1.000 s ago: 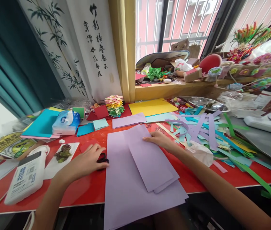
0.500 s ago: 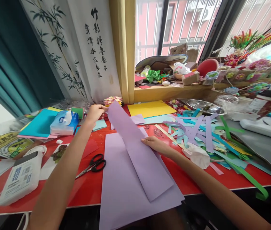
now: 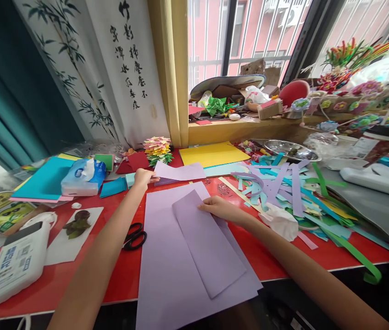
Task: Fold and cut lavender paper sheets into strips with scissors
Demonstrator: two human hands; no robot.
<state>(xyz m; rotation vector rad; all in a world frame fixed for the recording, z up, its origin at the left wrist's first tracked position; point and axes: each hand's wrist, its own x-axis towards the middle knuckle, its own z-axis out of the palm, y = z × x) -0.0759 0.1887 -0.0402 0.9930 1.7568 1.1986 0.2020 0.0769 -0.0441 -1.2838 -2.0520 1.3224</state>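
Observation:
My left hand (image 3: 143,178) pinches the left end of a short purple paper piece (image 3: 180,171) at the far side of the table, over other purple paper. My right hand (image 3: 220,208) grips the upper right edge of a longer purple paper strip (image 3: 208,247) between thumb and fingers. That strip lies slantwise over large purple sheets (image 3: 160,266), which overhang the front table edge. Black-handled scissors (image 3: 135,236) rest left of the sheets, their blades hidden behind my left forearm.
Cut paper strips (image 3: 279,188) and a crumpled tissue (image 3: 280,222) lie to the right. A folded-paper stack (image 3: 158,150) stands at the back beside yellow paper (image 3: 213,155). On the left are a tissue pack (image 3: 83,178), blue paper (image 3: 43,178) and a white device (image 3: 17,263).
The long purple strip between my hands is now two separate pieces. My left hand has moved slightly down and right with the short one; the longer one stays in my right hand.

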